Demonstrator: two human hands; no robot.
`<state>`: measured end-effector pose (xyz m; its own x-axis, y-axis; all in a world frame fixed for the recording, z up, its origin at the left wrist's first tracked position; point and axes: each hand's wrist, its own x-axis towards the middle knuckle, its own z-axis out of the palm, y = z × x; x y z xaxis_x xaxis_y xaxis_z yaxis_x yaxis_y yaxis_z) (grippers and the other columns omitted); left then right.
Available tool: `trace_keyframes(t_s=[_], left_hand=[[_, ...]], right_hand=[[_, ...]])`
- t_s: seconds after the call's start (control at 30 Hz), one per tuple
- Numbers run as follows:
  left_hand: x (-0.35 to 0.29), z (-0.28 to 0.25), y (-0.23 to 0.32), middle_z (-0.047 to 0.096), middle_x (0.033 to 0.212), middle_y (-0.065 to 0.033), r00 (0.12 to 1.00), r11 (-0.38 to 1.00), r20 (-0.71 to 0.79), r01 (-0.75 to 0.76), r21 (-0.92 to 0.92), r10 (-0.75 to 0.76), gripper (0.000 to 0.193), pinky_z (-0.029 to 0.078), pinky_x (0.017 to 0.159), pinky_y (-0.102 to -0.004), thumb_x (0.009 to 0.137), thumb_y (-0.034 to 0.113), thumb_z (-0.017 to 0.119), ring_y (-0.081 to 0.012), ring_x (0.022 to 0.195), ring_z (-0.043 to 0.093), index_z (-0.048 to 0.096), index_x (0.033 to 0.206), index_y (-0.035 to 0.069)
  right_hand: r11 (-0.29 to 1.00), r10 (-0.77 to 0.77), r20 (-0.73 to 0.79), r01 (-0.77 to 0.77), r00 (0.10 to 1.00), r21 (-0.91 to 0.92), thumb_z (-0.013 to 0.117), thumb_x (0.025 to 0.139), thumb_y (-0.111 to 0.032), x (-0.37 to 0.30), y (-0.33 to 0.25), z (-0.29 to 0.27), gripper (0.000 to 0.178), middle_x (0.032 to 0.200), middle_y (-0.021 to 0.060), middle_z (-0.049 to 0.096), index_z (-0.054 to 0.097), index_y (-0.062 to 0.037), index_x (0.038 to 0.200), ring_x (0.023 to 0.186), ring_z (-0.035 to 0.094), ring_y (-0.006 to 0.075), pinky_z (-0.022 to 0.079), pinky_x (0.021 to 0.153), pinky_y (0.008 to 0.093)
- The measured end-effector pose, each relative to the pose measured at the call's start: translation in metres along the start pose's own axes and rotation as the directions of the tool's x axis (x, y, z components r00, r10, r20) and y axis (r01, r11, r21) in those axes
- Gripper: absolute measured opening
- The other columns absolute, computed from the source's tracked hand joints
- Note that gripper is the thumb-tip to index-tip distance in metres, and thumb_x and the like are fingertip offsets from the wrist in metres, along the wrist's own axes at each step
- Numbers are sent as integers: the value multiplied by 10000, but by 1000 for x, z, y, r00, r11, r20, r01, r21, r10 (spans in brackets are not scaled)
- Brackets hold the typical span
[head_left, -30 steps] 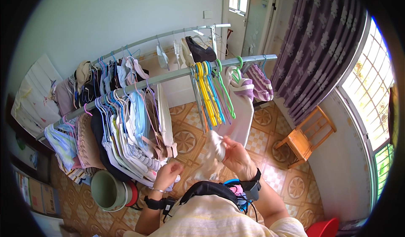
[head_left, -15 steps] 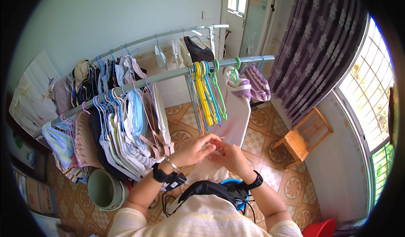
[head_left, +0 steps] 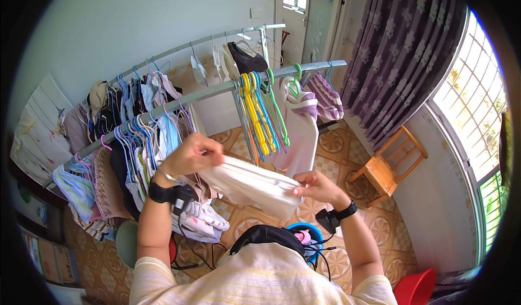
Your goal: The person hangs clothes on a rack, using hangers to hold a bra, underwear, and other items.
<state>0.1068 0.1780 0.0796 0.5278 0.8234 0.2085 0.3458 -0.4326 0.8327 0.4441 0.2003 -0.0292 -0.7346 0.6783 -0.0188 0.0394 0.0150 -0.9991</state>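
Observation:
A cream-white garment [head_left: 251, 186] is stretched out in front of my chest, its long upper edge slanting down to the right. My left hand [head_left: 196, 154] is closed on one end of that edge, and my right hand [head_left: 319, 190] pinches the other end between thumb and fingers. Folds hide what kind of garment it is. Just beyond it, empty yellow hangers [head_left: 253, 118], along with blue and green ones, dangle from the front metal bar [head_left: 217, 87]. Left of these, many clothes [head_left: 142, 161] on hangers crowd the bar, close to my left hand.
A second bar [head_left: 228, 32] with hung clothes runs behind. Near my body stand a blue bucket [head_left: 320, 242] with items inside and a pale green bucket [head_left: 126, 245]. A red container [head_left: 415, 288] is at lower right. Toward the window are a wooden chair [head_left: 380, 176] and purple curtain [head_left: 407, 50].
My hands, close together half a second ago, have moved apart. The garment, which hung low between them, is now raised and spread. My view has shifted slightly.

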Motion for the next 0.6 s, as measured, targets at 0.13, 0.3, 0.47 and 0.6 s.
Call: trace_keyframes(t_s=[0.13,0.3,0.47,0.6], left_hand=[[-30,-43,-7,406,533,-13,983,990,-144,-101,96,115,412,303,587,-289,829,302,689,-131,553,341,528,572,23],[-51,-40,-23,477,511,-97,974,725,-227,138,674,25,362,364,622,-341,838,266,664,-247,532,457,592,588,14],[-57,-10,-33,546,570,-127,917,660,-399,291,693,14,307,408,618,-377,840,243,657,-291,572,539,616,645,10],[-67,9,-35,548,598,-158,771,757,-634,447,477,-57,298,408,507,-356,851,234,649,-303,519,527,608,679,-5]], right_hand=[[807,-206,-53,139,977,-574,718,813,-314,-7,-19,-30,268,672,61,601,675,-52,769,582,517,170,397,567,292],[407,-470,-98,117,877,-906,704,787,-241,-9,-46,-29,141,713,15,643,654,-114,823,709,579,176,333,738,338],[282,-506,-14,150,862,-948,705,757,-173,-4,-60,-15,130,751,21,627,628,-107,839,709,571,198,350,705,336],[314,-501,21,205,865,-927,684,749,-111,-4,-57,-3,141,814,41,604,591,-83,851,687,564,230,386,678,333]])
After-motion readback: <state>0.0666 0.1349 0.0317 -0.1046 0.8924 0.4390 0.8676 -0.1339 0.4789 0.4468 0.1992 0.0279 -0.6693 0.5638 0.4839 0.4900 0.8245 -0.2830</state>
